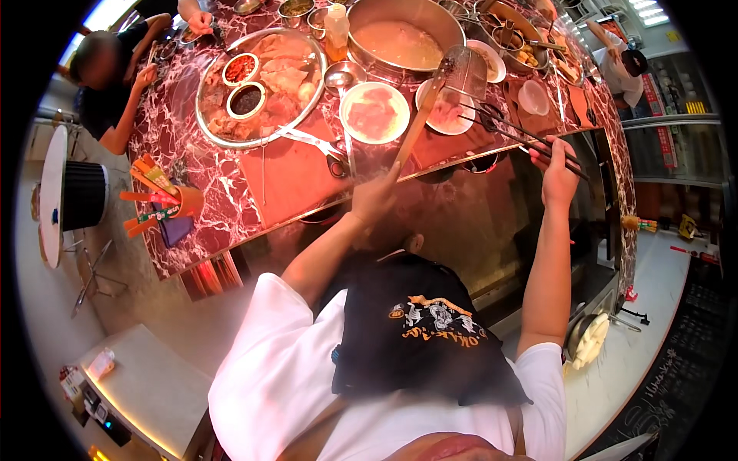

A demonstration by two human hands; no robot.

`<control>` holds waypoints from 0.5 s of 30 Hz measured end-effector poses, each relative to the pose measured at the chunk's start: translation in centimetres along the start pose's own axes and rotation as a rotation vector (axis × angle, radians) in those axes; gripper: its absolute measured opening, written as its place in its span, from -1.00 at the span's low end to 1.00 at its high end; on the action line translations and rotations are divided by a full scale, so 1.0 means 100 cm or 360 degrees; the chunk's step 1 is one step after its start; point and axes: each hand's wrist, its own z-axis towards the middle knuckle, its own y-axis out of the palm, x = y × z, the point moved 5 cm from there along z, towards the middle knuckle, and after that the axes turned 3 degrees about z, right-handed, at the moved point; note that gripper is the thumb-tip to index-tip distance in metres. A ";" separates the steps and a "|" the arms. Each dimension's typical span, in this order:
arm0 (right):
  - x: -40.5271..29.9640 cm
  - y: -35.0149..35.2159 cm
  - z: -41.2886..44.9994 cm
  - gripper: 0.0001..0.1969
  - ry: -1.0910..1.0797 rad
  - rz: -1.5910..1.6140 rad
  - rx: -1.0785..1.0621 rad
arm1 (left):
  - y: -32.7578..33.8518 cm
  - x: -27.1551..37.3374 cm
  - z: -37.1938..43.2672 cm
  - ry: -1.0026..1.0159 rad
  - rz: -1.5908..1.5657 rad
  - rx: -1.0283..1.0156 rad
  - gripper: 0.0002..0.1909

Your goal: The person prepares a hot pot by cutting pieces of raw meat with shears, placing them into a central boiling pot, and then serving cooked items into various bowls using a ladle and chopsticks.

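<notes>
My left hand (375, 196) grips the wooden handle (416, 129) of a mesh strainer (466, 72), which is over a white bowl (425, 104) near the big pot. In my right hand (558, 173) is a pair of long dark chopsticks (519, 135), their tips over the food in that same bowl. Another white bowl (375, 112) with pale, pinkish contents stands to its left. Behind them is a large steel pot (406, 57) of cloudy broth. A steel ladle (345, 78) rests between the pot and a round tray of meat (288, 75).
Scissors (314, 141) lie on the tray's near side. A squeeze bottle (336, 34) stands by the pot. An orange cup (189, 201) holds wrapped chopsticks at the left. A person (109, 92) sits at the left edge; another person's hand (200, 23) is beyond the tray.
</notes>
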 end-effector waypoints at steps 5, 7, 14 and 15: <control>-0.008 0.003 -0.027 -0.71 -0.0079 -0.0061 -0.0012 | 0.001 -0.004 0.008 -0.0187 -0.0018 -0.0130 -0.26; -0.014 -0.006 -0.047 -0.71 -0.0250 -0.0185 0.0075 | -0.012 -0.002 0.006 -0.0247 -0.0328 -0.0028 -0.27; 0.030 0.014 -0.041 -0.76 -0.0238 0.0056 -0.0056 | -0.032 0.005 -0.007 -0.0397 -0.0765 0.0051 -0.27; 0.031 0.018 -0.035 -0.76 -0.0294 0.0068 -0.0059 | -0.036 0.008 -0.007 -0.0391 -0.0753 0.0053 -0.27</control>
